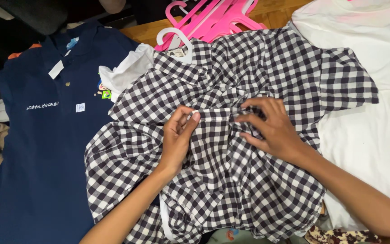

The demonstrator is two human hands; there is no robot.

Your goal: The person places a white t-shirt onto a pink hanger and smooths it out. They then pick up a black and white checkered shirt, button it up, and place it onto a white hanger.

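Observation:
A black-and-white checked shirt (258,68) lies crumpled in the middle, hung on a white hanger (177,38) whose hook shows at its collar. My left hand (177,138) pinches a fold of the shirt's front between thumb and fingers. Just to the right, my right hand (269,126) grips the fabric at the same fold with fingers curled in. Both forearms reach in from the bottom edge.
A navy polo shirt (41,149) with a white tag lies at the left. A white T-shirt (371,131) lies at the right. Several pink hangers (217,18) rest on the wooden surface (276,13) at the top. A small white garment (127,72) peeks out between the navy and checked shirts.

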